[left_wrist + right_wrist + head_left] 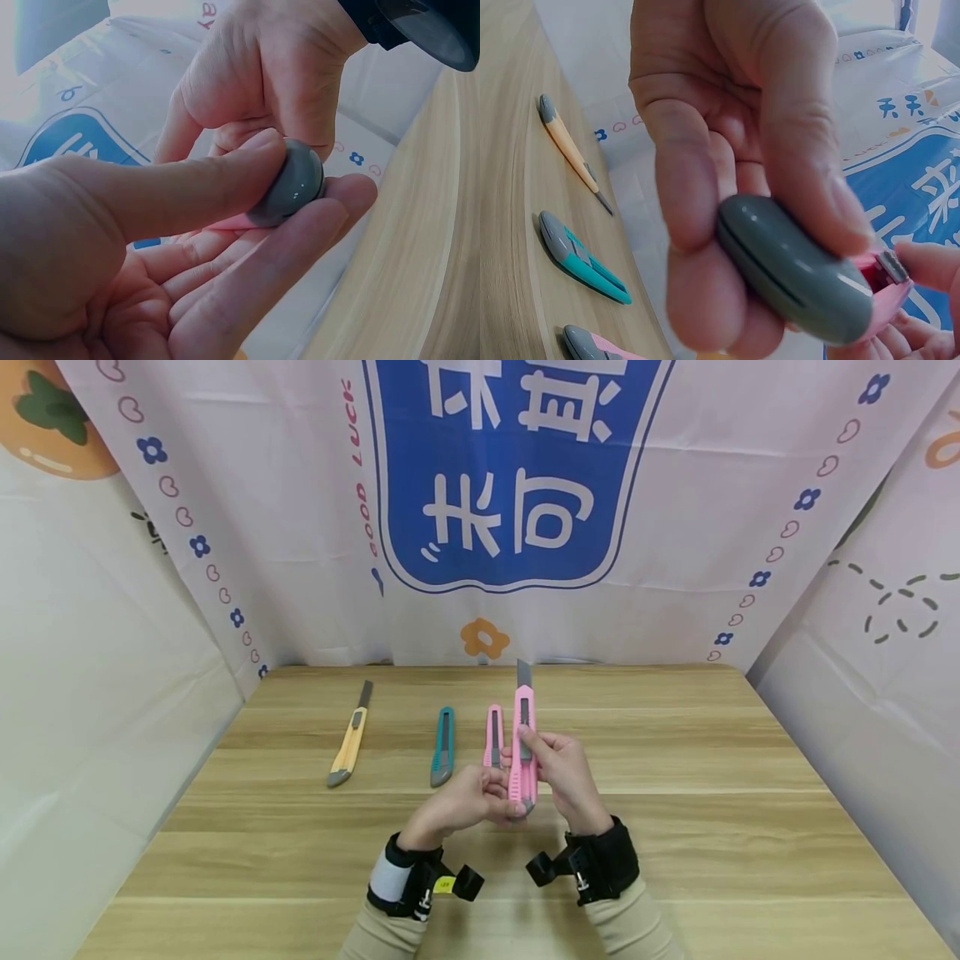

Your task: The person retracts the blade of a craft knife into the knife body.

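Both hands hold a large pink utility knife (515, 781) upright in the head view, its grey blade (524, 673) extended at the top. The left hand (465, 797) pinches the lower end; its thumb lies on the grey end cap (296, 184) in the left wrist view. Higher up, the right hand (566, 772) grips the body, thumb at the slider. The right wrist view shows the cap (795, 270) between the left hand's fingers and part of the right hand (934, 266) at the right edge. A smaller pink knife (494, 727) lies behind, its lower part hidden.
A teal knife (442, 747) and a yellow knife (349, 745) with its blade out lie on the wooden table (712, 827), left of the held knife. A white printed cloth (315, 577) hangs behind the table's far edge, with white sheets at both sides.
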### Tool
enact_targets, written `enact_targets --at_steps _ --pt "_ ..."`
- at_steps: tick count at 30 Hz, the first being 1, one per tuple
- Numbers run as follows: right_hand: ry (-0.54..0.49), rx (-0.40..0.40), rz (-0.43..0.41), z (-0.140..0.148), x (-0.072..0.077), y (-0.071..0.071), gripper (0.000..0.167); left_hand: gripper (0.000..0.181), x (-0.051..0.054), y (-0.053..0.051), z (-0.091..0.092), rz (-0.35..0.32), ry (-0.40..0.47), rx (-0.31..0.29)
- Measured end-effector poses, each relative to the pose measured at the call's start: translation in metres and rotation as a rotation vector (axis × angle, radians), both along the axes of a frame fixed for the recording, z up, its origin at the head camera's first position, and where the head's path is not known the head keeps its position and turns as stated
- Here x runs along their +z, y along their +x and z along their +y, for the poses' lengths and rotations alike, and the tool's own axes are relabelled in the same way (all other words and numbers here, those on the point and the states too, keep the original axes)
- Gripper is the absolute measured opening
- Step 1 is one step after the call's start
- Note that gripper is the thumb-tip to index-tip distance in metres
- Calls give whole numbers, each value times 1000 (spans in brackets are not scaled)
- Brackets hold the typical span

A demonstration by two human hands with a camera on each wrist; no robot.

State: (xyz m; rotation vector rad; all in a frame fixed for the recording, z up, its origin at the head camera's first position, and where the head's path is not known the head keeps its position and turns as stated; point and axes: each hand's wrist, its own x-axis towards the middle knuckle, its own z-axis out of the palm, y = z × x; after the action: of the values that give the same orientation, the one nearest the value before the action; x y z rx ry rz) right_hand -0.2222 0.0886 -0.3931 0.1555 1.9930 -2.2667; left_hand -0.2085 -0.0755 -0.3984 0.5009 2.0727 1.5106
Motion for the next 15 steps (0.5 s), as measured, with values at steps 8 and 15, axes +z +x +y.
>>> enact_targets --at_steps 8,15 --pt "16 0 -24 0 -1 0 43 22 0 0 -1 3 7 -4" --pt "51 -23 0 1 -1 0 35 22 1 1 0 -29 21 -2"
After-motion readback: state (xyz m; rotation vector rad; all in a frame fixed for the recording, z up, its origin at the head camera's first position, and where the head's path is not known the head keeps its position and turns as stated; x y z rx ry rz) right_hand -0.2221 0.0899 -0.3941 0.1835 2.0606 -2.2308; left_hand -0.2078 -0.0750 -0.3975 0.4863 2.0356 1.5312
